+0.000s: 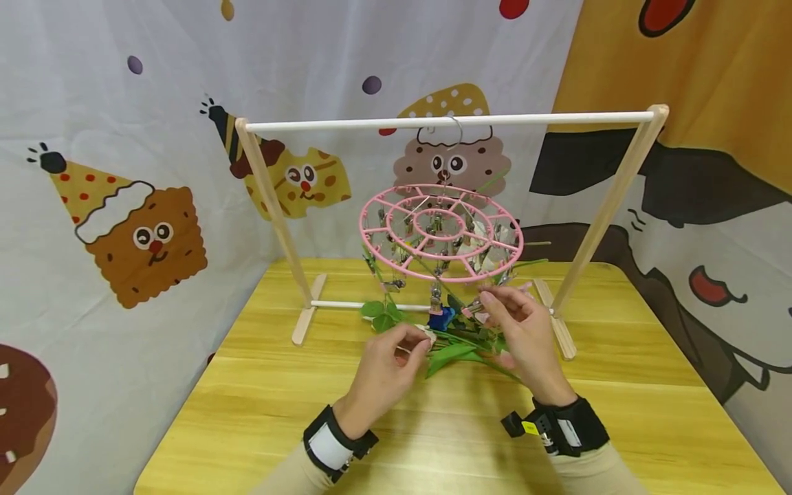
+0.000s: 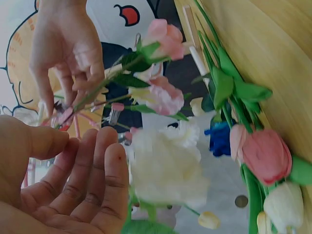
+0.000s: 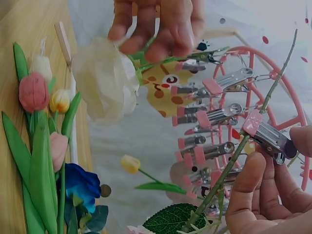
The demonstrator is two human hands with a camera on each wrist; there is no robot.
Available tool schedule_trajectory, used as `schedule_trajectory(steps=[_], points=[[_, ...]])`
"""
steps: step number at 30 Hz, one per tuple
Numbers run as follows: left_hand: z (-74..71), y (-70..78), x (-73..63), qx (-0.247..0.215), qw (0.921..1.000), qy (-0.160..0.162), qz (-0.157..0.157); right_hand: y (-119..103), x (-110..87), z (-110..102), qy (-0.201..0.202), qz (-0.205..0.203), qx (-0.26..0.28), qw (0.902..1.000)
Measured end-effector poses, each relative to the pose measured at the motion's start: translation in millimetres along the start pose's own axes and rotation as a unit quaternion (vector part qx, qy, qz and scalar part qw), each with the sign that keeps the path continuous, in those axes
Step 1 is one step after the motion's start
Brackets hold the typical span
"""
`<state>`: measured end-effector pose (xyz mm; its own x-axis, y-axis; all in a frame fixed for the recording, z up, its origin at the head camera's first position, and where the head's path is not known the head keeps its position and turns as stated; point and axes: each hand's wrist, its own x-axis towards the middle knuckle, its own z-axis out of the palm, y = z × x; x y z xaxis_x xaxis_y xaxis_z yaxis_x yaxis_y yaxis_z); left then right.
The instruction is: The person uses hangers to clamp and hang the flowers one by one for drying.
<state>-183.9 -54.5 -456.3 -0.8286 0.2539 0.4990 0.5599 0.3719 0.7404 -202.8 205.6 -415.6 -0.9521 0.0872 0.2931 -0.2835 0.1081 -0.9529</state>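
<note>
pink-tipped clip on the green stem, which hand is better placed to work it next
Probably the right hand: it pinches the clip on the stem, while the left hand touches neither.

Beige slvs [image 1: 595, 474], blk wrist straps [image 1: 590, 423] w/ wht patches [image 1: 330, 448]

- Hanger [image 1: 454, 280]: pink.
- Foremost clip [image 3: 273, 139]: silver, pink-tipped.
- Clipped stem [image 3: 233, 159]: green.
- Large bloom [image 3: 105, 83]: creamy white.
- Rose [image 3: 83, 187]: deep blue.
- Tulips [image 2: 267, 156]: coral, pale pink, white and yellow; leaves [image 3: 41, 173] green.
- Tabletop [image 1: 247, 426]: yellow, wood-grained.
- Stand [image 1: 275, 213]: pale wood uprights, white rods [image 1: 346, 126].
- Wrist straps [image 1: 328, 447]: black with white patches.
- Sleeves [image 1: 297, 474]: beige.
- Backdrop [image 1: 309, 48]: whitish and orange, printed with cartoon figures [image 1: 148, 271]; party hats [image 1: 86, 189] spotted yellow and striped black-and-gold.
</note>
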Motion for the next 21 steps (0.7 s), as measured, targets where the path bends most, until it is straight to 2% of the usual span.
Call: schedule_trajectory(steps=[5, 13, 18, 21], points=[[-12.2, -4.4, -3.9, 0.02, 0.9997, 0.017, -0.003, -0.5, 2.4, -6.8, 0.001, 0.004, -0.003, 1.0], [-25.9, -16.8, -8.3, 0.027, 0.999, 0.036, -0.009, -1.2, 7.2, -18.1, 0.007, 0.015, 0.007, 0.9998], [-32.4, -25.5, -11.9, 0.057, 0.9967, 0.048, -0.032, 1.3, 12.0, -23.5, 0.013, 0.016, 0.009, 0.9997], [-35.2, -30.5, -14.0, 0.077, 0.995, 0.043, -0.048, 3.3, 15.5, -25.5, 0.016, 0.017, 0.007, 0.9997]])
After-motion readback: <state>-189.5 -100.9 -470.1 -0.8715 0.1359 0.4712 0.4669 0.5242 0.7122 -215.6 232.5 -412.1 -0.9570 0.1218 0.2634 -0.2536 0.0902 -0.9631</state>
